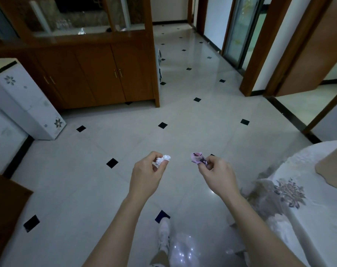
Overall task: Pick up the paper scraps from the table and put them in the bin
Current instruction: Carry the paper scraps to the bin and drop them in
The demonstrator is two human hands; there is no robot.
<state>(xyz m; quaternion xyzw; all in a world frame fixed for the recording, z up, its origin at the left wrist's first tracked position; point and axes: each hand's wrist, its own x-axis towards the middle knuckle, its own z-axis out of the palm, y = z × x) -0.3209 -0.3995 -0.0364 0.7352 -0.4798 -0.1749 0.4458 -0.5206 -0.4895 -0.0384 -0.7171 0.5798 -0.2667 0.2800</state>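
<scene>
My left hand (147,173) is held out over the tiled floor, its fingertips pinched on a crumpled white paper scrap (162,159). My right hand (214,173) is level with it to the right and pinches a crumpled pink and dark printed paper scrap (197,158). The table (306,205), covered with a pale embroidered cloth, fills the lower right corner, just right of my right forearm. No bin is in view.
A brown wooden cabinet (98,74) stands ahead on the left, with a white floral-printed appliance (23,101) beside it. Doorways with wooden frames (260,54) line the right side. A tan object (331,168) lies on the table. My white shoe (163,236) shows below.
</scene>
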